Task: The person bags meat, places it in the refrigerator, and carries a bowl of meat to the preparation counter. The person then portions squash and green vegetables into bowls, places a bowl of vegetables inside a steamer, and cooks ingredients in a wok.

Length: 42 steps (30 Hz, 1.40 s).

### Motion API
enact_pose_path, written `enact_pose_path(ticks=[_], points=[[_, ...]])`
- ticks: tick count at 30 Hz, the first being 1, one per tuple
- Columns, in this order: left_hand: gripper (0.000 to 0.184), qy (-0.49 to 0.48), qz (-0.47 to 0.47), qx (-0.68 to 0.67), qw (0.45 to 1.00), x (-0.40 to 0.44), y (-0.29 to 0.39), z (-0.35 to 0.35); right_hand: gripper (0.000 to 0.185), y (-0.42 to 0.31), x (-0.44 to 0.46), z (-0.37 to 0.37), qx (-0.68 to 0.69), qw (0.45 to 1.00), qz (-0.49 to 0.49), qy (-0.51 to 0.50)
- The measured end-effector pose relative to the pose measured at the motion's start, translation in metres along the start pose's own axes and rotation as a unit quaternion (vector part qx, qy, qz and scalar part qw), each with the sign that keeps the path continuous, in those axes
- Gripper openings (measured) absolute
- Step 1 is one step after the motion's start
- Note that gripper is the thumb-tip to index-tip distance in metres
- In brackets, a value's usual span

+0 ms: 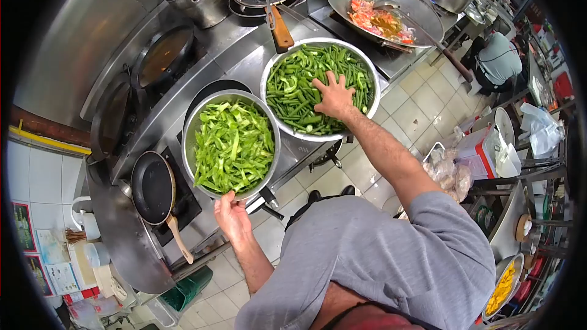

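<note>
Two round metal vessels stand side by side on the steel stove counter. The nearer, left one is a metal bowl [277,140] full of sliced light-green vegetable pieces [233,146]. My left hand [233,217] has its fingers closed at this bowl's near rim. Farther right, a wide colander [373,67] holds dark-green cut long beans [293,88] mixed with paler curved slices. On top of them lies my right hand [335,95], palm down with fingers spread; no piece is visibly gripped.
A black frying pan [151,186] sits left of the bowl, handle toward me. Behind are a large wok [342,3] with chopped red and orange food, a ladle [266,0] and a wooden handle [281,29]. Another person [498,61] bends down at far right.
</note>
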<state>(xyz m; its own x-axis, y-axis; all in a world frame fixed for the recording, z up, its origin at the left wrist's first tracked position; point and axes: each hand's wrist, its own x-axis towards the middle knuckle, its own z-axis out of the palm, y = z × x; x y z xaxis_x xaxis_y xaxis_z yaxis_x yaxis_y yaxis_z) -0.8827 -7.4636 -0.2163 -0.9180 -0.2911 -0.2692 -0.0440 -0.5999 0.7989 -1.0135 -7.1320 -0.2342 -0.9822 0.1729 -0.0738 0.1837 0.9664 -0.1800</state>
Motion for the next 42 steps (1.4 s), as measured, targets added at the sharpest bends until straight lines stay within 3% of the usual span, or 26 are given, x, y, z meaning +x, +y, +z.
enact_pose_path(ticks=[1, 6, 10, 16, 18, 20, 22, 25, 27, 32, 34, 38, 42], points=[[0.017, 0.0, -0.007, 0.005, 1.0, 0.001, -0.003, -0.001, 0.071, -0.001, -0.002, 0.0, -0.015, 0.999, -0.003, 0.037], [0.012, 0.005, -0.012, 0.006, 1.0, -0.012, -0.007, 0.015, 0.066, -0.005, 0.007, 0.007, -0.018, 0.999, -0.003, 0.029], [0.012, -0.007, -0.019, 0.004, 1.0, -0.012, -0.011, 0.014, 0.048, 0.002, 0.013, 0.008, 0.055, 0.995, -0.026, 0.085], [0.016, 0.015, -0.022, 0.028, 0.999, -0.012, -0.013, 0.018, 0.05, 0.023, 0.041, -0.011, 0.218, 0.973, -0.016, 0.073], [0.009, 0.008, -0.017, 0.009, 1.0, -0.009, -0.014, 0.016, 0.051, 0.023, 0.044, -0.03, 0.276, 0.952, -0.036, 0.132], [0.009, -0.001, -0.019, 0.003, 1.0, -0.005, -0.019, 0.012, 0.051, 0.017, 0.04, -0.049, 0.282, 0.947, -0.039, 0.146], [0.008, -0.01, -0.022, -0.002, 1.0, -0.004, -0.019, 0.015, 0.057, 0.013, 0.037, -0.056, 0.261, 0.96, -0.05, 0.088], [0.007, -0.016, -0.035, -0.006, 0.999, -0.003, -0.017, 0.023, 0.056, 0.008, 0.031, -0.061, 0.313, 0.943, -0.056, 0.097], [0.018, -0.018, -0.051, 0.016, 0.998, 0.0, -0.019, 0.02, 0.057, 0.006, 0.031, -0.066, 0.332, 0.935, -0.074, 0.104], [0.013, -0.026, -0.05, 0.015, 0.998, 0.011, -0.024, 0.031, 0.057, 0.009, 0.04, -0.074, 0.359, 0.922, -0.084, 0.117], [0.011, -0.025, -0.055, 0.016, 0.998, 0.013, -0.025, 0.034, 0.058, 0.008, 0.037, -0.083, 0.43, 0.901, -0.05, 0.038], [0.014, -0.036, -0.059, 0.025, 0.997, 0.016, -0.021, 0.044, 0.058, 0.013, 0.047, -0.077, 0.399, 0.906, -0.087, 0.109], [0.02, -0.074, -0.067, 0.007, 0.995, 0.035, -0.031, 0.026, 0.06, 0.002, 0.041, -0.092, 0.368, 0.919, -0.082, 0.116]])
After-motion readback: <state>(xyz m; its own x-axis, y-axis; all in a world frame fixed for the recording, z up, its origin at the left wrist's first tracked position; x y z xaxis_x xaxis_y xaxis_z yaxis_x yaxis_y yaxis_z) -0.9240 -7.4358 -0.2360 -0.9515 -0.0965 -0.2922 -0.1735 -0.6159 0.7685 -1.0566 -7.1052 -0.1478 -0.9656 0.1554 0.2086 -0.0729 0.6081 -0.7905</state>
